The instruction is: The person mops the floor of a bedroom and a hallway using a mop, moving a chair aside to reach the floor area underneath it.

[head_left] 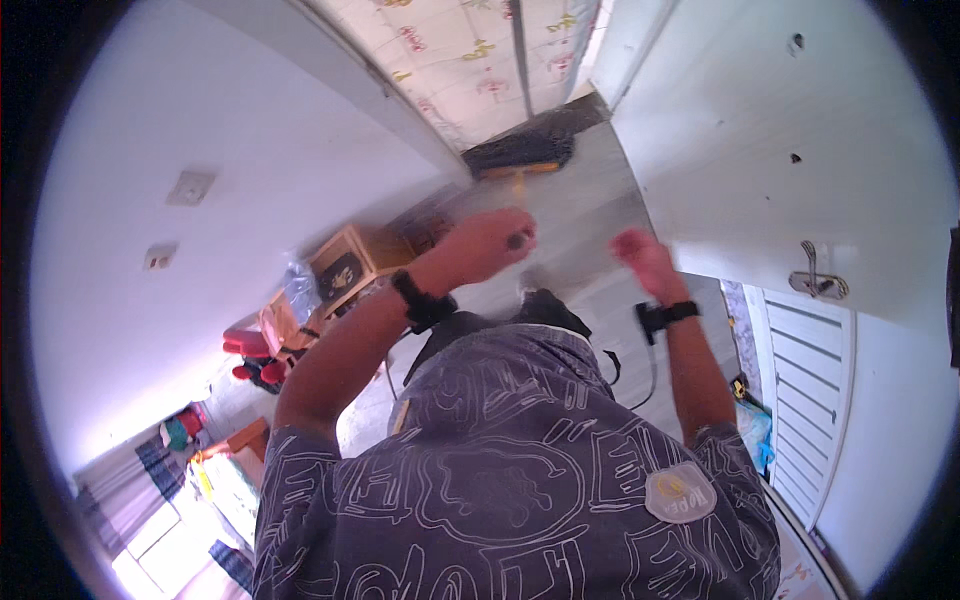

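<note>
My left hand [487, 246] is closed round the handle of a broom, and the dark end of the handle [516, 240] pokes out of the fist. Beyond the hand, the broom's wide dark head [520, 152] with a yellow edge rests on the grey floor by the doorway. My right hand [646, 262] hangs in the air to the right, apart from the broom. Motion smears its fingers, so I cannot make out whether they are closed. Each wrist wears a black band.
A white door [770, 130] with a metal handle [818, 284] stands at the right. On the left, a wooden shelf unit [362, 255] holding things and red-and-black items [258, 358] line the white wall [250, 130]. Patterned floor [470, 60] lies past the doorway. A white louvred door [805, 390] is lower right.
</note>
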